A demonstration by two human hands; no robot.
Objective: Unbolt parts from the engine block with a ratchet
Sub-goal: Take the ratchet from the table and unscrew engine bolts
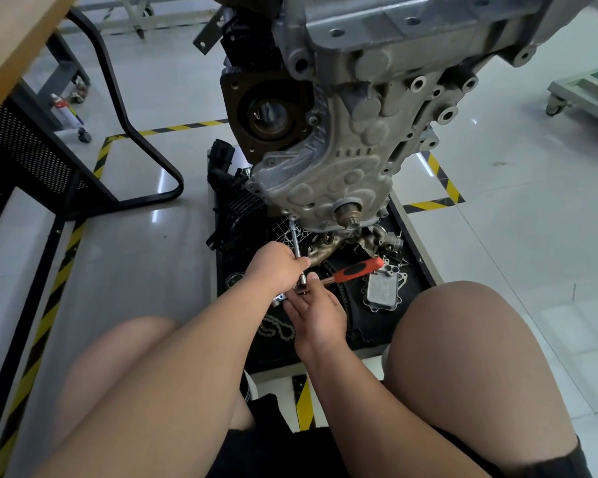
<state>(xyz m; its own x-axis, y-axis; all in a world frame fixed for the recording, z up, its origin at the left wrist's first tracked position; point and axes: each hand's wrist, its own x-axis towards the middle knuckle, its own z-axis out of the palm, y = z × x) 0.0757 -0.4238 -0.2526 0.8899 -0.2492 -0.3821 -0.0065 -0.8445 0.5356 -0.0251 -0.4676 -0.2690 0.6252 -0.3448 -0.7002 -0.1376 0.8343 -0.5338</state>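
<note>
The engine block point(342, 132) hung over the far half of a black tray point(273, 357) on the floor, its ribbed front cover facing the seated person. At the cover's lower left corner a slim extension bar point(295, 240) ran from a bolt down toward the person. The left hand point(273, 267) was wrapped around the bar's lower part, its fingers curled closed on it. Just below, the right hand point(316, 315) held the head of the ratchet point(358, 269), with the thumb laid on top and the nearly straight fingers reaching under it. The orange and black handle stuck out free toward the tray's right edge. Loose parts lay in the tray: a finned oil cooler point(382, 288) near the right edge, a manifold point(328, 250) under the block, and a chain point(277, 327) beside the right wrist. A spray can point(64, 110) stood on the floor well off to the left.
</note>
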